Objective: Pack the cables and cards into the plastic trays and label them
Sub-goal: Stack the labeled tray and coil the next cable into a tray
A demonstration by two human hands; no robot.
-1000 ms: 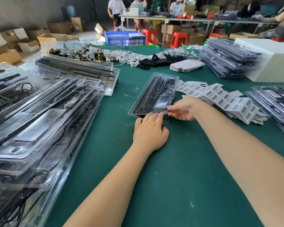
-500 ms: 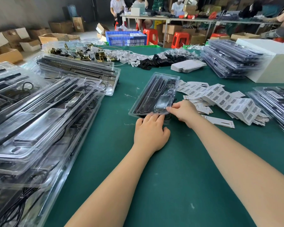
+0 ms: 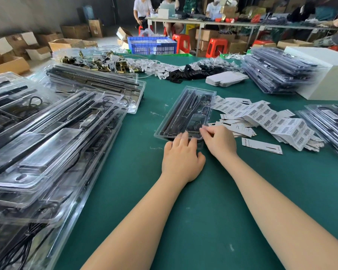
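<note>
Two hands, left (image 3: 180, 158) and right (image 3: 220, 142), press one plastic tray (image 3: 185, 112).

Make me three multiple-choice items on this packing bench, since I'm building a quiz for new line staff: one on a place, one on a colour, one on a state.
1. Where do the barcode labels lie relative to the clear tray being worked on?
A. To its right
B. To its left
C. Inside it

2. What colour is the table covering?
A. Red
B. Green
C. White

3. What is the left hand doing?
A. Lifting a label off the table
B. Hanging off the table edge
C. Resting with its fingers on the tray's near edge

Answers:
1 A: the label strips fan out on the table on the tray's right side.
2 B: the bare surface around both arms is dark green.
3 C: its fingers lie fairly straight over the near rim, while the right hand works at the tray's near right corner.
</note>
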